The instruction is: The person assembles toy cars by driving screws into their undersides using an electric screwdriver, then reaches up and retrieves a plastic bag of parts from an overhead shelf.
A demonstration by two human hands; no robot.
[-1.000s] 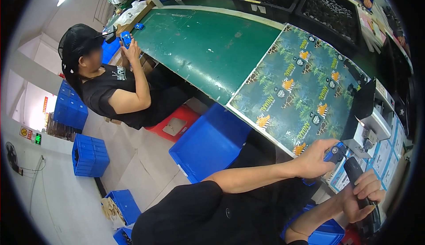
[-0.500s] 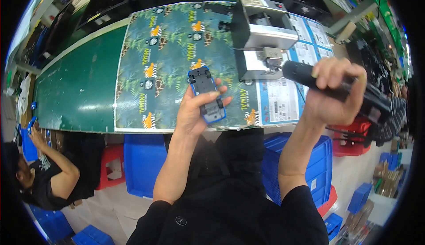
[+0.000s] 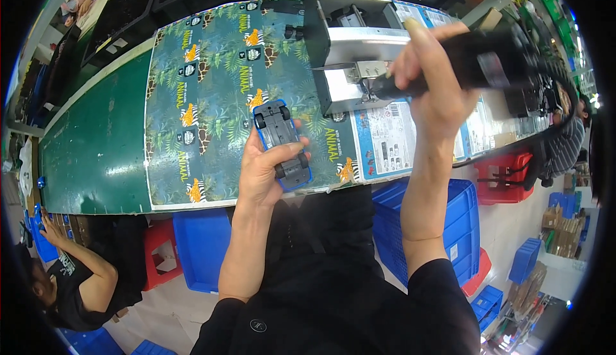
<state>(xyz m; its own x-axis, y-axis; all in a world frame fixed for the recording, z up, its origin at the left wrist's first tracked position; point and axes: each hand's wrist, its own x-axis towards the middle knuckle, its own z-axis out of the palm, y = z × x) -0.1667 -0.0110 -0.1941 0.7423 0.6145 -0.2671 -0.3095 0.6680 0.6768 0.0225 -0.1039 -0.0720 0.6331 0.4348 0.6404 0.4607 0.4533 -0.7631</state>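
Toy car [image 3: 282, 143], blue w/ grey underside up, sits in our left hand [image 3: 266, 172], grip closed round it above the table [image 3: 96, 149] edge. Our right hand [image 3: 433, 79] grips a black power screwdriver [image 3: 475, 63], tip near the grey machine [image 3: 350, 40].

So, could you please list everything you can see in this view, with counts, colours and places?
toy car: one, blue with grey underside up, in the left hand.
power tool: one, black, in the right hand, tip at the machine.
machine: one, grey metal, on the bench.
printed sheet: one, green jungle pattern, on the bench.
bench: one, green.
crates: several, blue, on the floor.
stools: red, under the bench.
co-worker: one, black shirt, lower left.
left hand: one, holding the toy car.
right hand: one, gripping the power tool.
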